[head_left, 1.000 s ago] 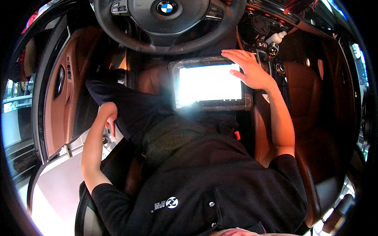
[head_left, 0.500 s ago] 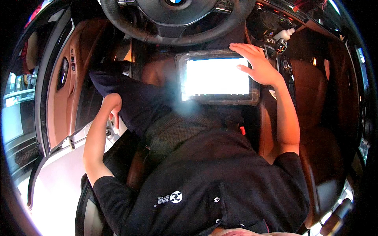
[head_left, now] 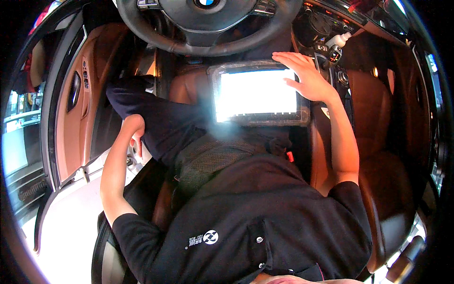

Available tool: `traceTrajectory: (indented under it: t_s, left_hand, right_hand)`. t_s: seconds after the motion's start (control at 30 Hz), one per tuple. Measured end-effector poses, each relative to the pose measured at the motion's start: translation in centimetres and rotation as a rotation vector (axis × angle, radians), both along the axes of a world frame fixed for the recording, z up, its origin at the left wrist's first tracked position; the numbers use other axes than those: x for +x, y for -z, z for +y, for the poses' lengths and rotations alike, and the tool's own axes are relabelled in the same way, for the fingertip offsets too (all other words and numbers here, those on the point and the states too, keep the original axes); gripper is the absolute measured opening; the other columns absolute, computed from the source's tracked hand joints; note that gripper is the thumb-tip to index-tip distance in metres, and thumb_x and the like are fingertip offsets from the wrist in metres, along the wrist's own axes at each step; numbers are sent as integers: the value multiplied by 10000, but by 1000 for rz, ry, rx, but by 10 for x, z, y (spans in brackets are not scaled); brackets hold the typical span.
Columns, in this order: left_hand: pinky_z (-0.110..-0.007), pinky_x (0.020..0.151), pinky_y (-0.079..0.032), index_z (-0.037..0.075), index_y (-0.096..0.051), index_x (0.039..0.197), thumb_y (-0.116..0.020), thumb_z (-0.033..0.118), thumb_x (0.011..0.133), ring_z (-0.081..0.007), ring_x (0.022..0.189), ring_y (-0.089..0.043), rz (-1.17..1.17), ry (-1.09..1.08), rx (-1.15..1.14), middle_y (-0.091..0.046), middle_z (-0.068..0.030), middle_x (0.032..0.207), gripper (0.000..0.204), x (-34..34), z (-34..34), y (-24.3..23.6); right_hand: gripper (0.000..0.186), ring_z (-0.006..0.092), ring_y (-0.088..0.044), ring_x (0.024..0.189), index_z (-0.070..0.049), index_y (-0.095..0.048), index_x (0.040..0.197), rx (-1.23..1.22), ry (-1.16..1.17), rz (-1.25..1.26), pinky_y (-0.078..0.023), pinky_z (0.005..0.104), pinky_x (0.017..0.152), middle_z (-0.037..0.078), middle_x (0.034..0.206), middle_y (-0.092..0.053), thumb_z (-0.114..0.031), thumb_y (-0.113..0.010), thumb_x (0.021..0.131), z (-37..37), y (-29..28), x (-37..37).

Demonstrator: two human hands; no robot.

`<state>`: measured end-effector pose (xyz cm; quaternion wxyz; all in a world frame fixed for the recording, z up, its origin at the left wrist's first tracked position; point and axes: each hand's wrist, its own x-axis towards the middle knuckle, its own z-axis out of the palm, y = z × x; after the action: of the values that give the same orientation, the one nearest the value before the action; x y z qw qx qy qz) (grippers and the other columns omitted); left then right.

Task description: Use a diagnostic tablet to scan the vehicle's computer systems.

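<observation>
A rugged tablet (head_left: 257, 119) with a thick dark frame lies across my lap, below the steering wheel. Its screen glares white, so nothing on it can be read. My right hand (head_left: 309, 78) rests over its upper right corner, fingers stretched out to the left and the thumb apart over the screen edge. On the outer side of my left thigh (head_left: 163, 111), beside the door opening, sits my left hand (head_left: 135, 130). It hangs bent at the wrist, fingers pointing down, partly hidden, with nothing visible in them.
The steering wheel (head_left: 208, 48) arcs above the tablet. At the left the car door (head_left: 71, 109) stands ajar. To the right are the gear lever (head_left: 335, 54), a small white bottle (head_left: 341, 39) and the brown passenger seat (head_left: 373, 102). A red buckle (head_left: 290, 156) shows by my right hip.
The whole view has shifted very slightly. Both hands and the tablet keep their places relative to one another.
</observation>
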<state>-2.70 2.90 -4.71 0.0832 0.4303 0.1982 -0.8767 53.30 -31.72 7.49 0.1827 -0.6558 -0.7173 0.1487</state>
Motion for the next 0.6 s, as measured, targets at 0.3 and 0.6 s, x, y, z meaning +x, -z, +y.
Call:
traceTrajectory:
  t_s: [0.3, 0.6]
  left_hand:
    - [-347, 1142, -532, 479, -824, 1326, -828, 876, 754, -186, 1318, -696, 30, -63, -71, -723, 42, 1487, 696, -10, 16, 20]
    - [-318, 1180, -477, 740, -625, 1421, -540, 680, 1105, -135, 1502, -552, 170, -167, -84, -565, 100, 1660, 333, -38, 28, 46]
  right_hand:
    - [700, 315, -468, 1564, -125, -534, 1643, 5, 1, -7, -272, 509, 1320, 113, 1673, -549, -130, -720, 969, 0, 3, 2]
    - [706, 330, -438, 1580, -136, -514, 1660, -25, -10, -12, -260, 501, 1325, 100, 1707, -511, -166, -742, 992, 2, 1, 2]
